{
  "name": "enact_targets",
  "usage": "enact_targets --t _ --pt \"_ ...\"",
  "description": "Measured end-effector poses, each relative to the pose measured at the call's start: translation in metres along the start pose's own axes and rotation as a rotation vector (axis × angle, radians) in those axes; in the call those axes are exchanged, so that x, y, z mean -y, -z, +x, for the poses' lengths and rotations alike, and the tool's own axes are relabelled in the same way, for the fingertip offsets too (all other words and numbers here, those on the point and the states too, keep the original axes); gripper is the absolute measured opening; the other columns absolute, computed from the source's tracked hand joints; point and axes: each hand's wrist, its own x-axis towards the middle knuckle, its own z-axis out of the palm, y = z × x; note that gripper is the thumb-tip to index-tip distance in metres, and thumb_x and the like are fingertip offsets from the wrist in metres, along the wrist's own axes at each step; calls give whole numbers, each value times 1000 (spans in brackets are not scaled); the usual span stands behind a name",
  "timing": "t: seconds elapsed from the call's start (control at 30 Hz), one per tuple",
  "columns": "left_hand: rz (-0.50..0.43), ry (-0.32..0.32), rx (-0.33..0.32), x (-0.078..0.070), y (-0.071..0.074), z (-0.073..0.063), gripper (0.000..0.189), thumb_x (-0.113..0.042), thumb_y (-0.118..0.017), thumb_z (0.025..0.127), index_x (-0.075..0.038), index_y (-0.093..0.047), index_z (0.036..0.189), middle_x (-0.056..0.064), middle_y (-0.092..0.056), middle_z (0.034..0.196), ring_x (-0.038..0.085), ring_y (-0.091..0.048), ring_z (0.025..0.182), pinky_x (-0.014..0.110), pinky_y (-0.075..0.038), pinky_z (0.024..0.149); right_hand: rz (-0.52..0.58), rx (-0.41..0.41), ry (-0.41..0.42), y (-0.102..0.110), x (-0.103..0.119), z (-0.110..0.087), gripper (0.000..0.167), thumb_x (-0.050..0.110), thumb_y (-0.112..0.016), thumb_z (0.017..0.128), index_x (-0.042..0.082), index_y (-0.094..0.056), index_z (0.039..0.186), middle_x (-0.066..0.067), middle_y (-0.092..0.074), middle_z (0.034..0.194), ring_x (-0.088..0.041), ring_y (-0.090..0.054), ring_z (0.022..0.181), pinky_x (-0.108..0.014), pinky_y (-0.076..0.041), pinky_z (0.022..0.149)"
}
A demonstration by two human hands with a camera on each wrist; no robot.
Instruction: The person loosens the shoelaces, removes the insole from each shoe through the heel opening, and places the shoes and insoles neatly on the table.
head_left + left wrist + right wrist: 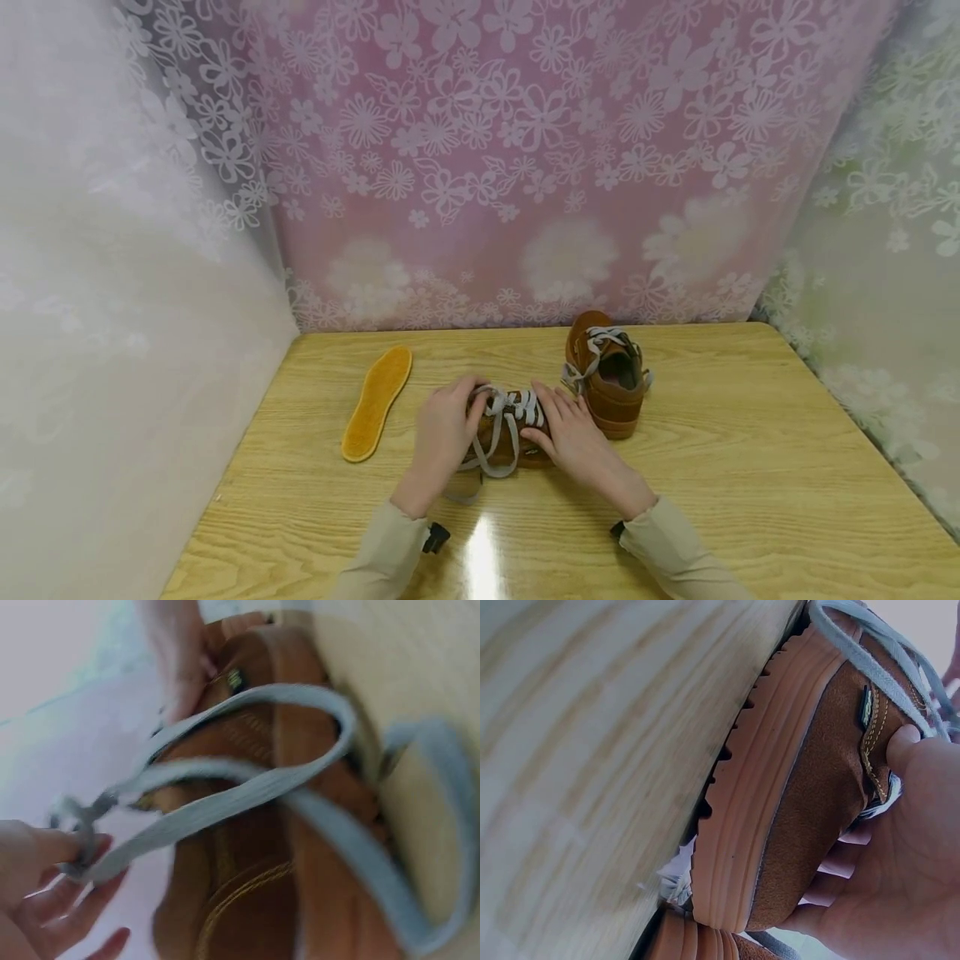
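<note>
A brown suede shoe [529, 459] with a thick tan sole stands upright on the table, its toe to the left. Over its front, my left hand [442, 423] pinches the grey shoelace [217, 806], which hangs in long loops down the near side. At the heel end my right hand [581, 439] grips the shoe, with the thumb [904, 746] on the near side by the lace flap and the other fingers over the opening. The matching brown shoe [618, 410], laced in grey too, stands just behind and right of the right hand.
An orange-yellow insole [377, 404] lies flat at the left of the wooden table [750, 467]. Floral curtains [525, 167] hang along the back and both sides. A dark strap [436, 537] shows at the left wrist.
</note>
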Motion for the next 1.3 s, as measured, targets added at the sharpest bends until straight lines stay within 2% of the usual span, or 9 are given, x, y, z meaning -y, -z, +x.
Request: enact_targets --t 0.13,0.27,0.47,0.6,0.73,1.0,1.13,1.23,1.3 --pt "-97 15 -84 -3 21 10 18 -4 -72 94 -14 -72 109 1 -76 92 12 -67 60 17 -31 39 1 0 0 1 2 0 78 42 -60 102 6 -24 161 -24 -44 153 -46 -39 142 -69 -29 112" --pt "-159 -64 -65 -15 34 18 20 -1 -72 93 -13 -74 109 0 -77 97 10 -69 67 14 -33 43 7 -10 6 1 2 0 77 40 -61 101 6 -25 160 -25 -45 152 -48 -40 141 -70 -30 111" --pt "-111 -142 201 -26 29 14 17 -9 -73 95 -15 -72 111 -1 -77 96 4 -56 51 12 -35 45 -1 -22 27 1 1 0 76 38 -62 101 6 -26 160 -25 -46 150 -48 -41 139 -70 -32 109" --pt "-95 -197 388 -26 25 9 26 -4 -73 93 -18 -73 115 -3 -76 104 6 -65 67 14 -45 54 -9 -24 36 1 0 -1 75 35 -62 101 5 -26 160 -25 -46 150 -48 -41 139 -70 -32 109" --pt "-92 -246 482 -20 27 9 39 4 -74 89 -20 -73 120 -2 -73 115 14 -71 91 21 -54 68 -3 -21 27 1 0 0 75 37 -61 102 5 -26 160 -25 -46 151 -48 -40 140 -70 -31 110" --pt "-184 -205 635 -3 44 20 33 -10 -80 88 -17 -72 120 1 -72 114 17 -69 87 26 -55 72 14 1 7 1 0 0 78 42 -59 102 6 -23 161 -24 -43 153 -46 -37 143 -69 -28 112" --pt "-180 -211 566 -1 43 22 24 -14 -74 94 -16 -73 118 -1 -72 110 15 -69 88 27 -57 74 11 -6 7 1 0 0 77 42 -60 102 6 -25 161 -24 -44 153 -46 -38 142 -69 -29 112" --pt "-119 -228 466 -1 33 21 22 -9 -71 95 -17 -72 116 -1 -70 112 14 -69 91 27 -57 75 8 -9 9 1 0 0 77 41 -60 102 6 -26 160 -24 -45 152 -47 -39 142 -69 -30 111" --pt "-84 -235 447 0 25 19 22 -10 -74 94 -17 -73 114 -1 -68 115 15 -68 97 28 -58 79 8 -4 8 1 0 0 77 40 -60 102 6 -25 161 -24 -45 152 -47 -39 142 -69 -30 111"
